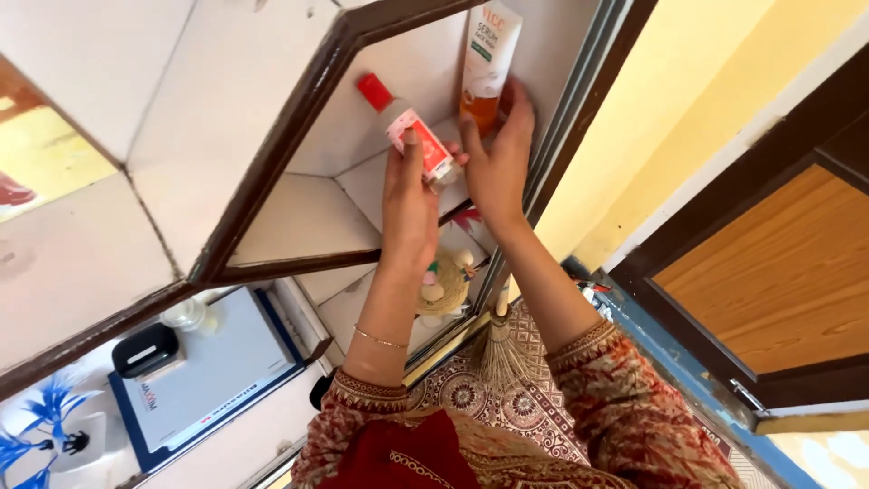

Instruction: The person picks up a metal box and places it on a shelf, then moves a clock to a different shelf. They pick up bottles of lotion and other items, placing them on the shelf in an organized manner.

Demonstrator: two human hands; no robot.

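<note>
Your left hand (409, 204) is wrapped around a small bottle (412, 134) with a red cap, tilted toward 10 o'clock, on the white shelf (299, 217). Your right hand (498, 158) pinches the base of an orange-and-white tube (489, 59), upright at 12 o'clock, just beside the bottle. Straw broom (498, 349) at 6 o'clock.

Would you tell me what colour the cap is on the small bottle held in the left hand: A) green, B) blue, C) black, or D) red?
D: the small bottle, gripped by the left hand inside the white shelf niche, ends in a plainly red cap, while the right hand touches the orange-and-white tube beside it.
</note>
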